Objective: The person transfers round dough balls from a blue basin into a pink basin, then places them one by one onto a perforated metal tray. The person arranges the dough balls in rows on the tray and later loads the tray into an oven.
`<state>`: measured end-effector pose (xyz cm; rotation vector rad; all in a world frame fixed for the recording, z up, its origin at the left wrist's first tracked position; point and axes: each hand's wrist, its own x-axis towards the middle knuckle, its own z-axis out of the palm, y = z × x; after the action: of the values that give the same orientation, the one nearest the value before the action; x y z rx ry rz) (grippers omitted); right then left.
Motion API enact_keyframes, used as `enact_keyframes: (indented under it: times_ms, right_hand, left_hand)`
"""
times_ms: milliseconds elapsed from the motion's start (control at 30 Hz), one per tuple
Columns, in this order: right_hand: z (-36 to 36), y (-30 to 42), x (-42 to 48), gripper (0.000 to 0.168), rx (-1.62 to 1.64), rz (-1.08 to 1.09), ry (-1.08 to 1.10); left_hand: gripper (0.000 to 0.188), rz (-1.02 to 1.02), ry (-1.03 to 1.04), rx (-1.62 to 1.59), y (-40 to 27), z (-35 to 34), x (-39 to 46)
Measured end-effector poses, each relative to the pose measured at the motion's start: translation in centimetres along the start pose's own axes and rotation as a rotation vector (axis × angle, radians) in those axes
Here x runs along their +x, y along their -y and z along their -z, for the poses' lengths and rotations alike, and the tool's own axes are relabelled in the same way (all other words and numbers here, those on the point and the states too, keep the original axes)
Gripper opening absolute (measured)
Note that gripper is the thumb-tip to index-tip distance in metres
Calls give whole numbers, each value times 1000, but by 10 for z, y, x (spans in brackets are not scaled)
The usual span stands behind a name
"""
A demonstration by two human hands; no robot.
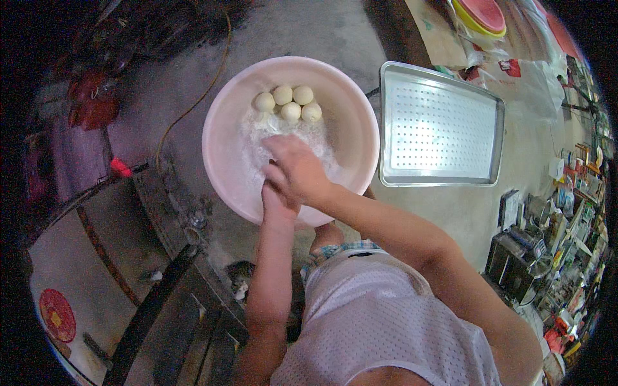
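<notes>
A large pale pink plastic basin sits in front of me. Several round, whitish dough balls are grouped against its far side. White flour-like powder covers much of the basin's floor. Over the near half of the basin, my right hand lies across my left hand, palm side down. The right fingers look blurred and reach toward the powder. Most of my left hand is covered by the right, so whatever may lie between the palms is hidden.
To the basin's right is a perforated metal tray with a raised rim. Plastic bags and a pink-and-yellow bowl lie beyond it. Cluttered goods line the far right. A dark curved bar runs at lower left.
</notes>
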<state>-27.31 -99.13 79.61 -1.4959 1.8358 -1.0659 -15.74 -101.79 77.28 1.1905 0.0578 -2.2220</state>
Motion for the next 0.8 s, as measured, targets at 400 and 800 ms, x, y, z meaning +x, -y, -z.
enact_keyframes:
  times_ms: [400, 800]
  right_hand:
    - [-20, -32, 5, 55, 100, -480, 53]
    - [-6, -56, -24, 59, 242, -543, 159]
  left_hand:
    - [46, -261, -147, 84, -24, 17, -3]
    - [42, -496, -166, 183, -37, 8, -3]
